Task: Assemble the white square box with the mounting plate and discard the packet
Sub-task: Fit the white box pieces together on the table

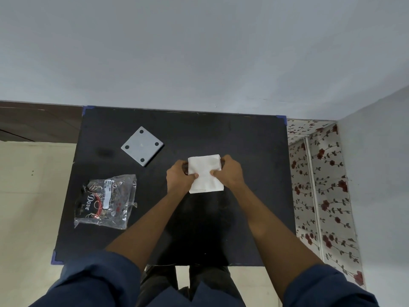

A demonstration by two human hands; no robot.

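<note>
- Over the table (243, 151), the box (204, 173) is pinched at both sides by the left hand (178, 176) and right hand (229, 173).
- Farther left, the plate (142, 146) and packet (106, 201) are laid apart.

A single head-worn wide-angle camera looks steeply down and forward from close above the black counter (243, 140), which fills mid-frame, with the wall (199, 52) across the upper half.
</note>
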